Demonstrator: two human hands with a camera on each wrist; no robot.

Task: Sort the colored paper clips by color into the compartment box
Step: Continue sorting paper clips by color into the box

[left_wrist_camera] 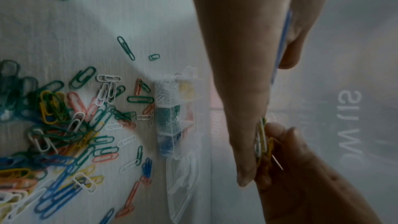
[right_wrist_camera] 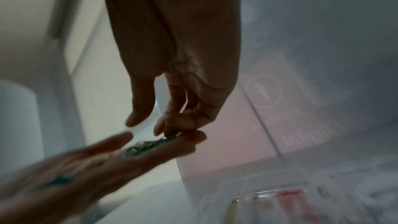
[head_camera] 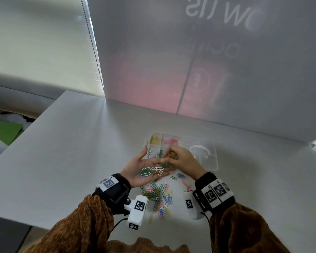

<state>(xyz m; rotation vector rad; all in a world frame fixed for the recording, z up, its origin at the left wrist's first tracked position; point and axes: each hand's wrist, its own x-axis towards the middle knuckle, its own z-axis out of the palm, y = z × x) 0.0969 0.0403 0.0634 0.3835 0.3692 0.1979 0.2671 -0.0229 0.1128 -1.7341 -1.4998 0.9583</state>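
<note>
Nearest on the bench (head_camera: 80, 161) lies the loose heap of paper clips (head_camera: 159, 196), light, slick wire best pinched across the loops. Above it the left hand (head_camera: 142, 168) lies flat and open, cradling white and green clips, while the right hand (head_camera: 181, 159) fingers (right_wrist_camera: 172, 122) pinch yellow ones. Beyond, the compartment box (head_camera: 211, 161) holds yellow, pink, white and green clips separately.

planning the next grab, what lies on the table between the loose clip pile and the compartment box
Head view: a few stray clips between pile and box, partly hidden under both hands.
</note>
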